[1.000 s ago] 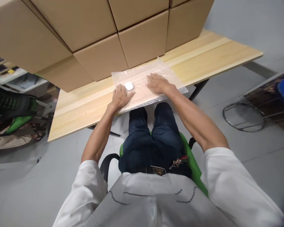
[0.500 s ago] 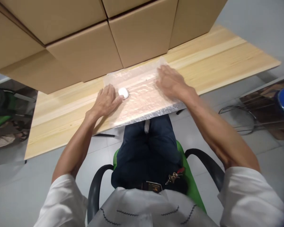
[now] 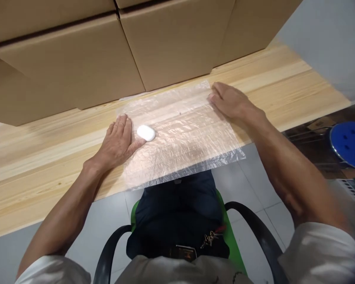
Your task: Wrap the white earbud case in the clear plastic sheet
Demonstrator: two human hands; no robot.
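A thin clear plastic sheet, wrinkled, lies over the wooden table, its near edge hanging past the table's front. Flat on its left side rests my left hand, fingers stretched out and thumb pointing right. The tip of that thumb meets a small smooth white oval object, which sits on the sheet; its kind is not clear. My right hand is at the sheet's far right edge, with fingers curled and drawn together on the edge; the fingertips are partly hidden.
Large cardboard boxes stand stacked along the back of the wooden table. A blue stool is off to the right. Below me is a green chair with black armrests.
My right hand has moved right to the sheet's edge, and the sheet lies more spread out. My left hand stays by the white object. The view has shifted closer to the table.
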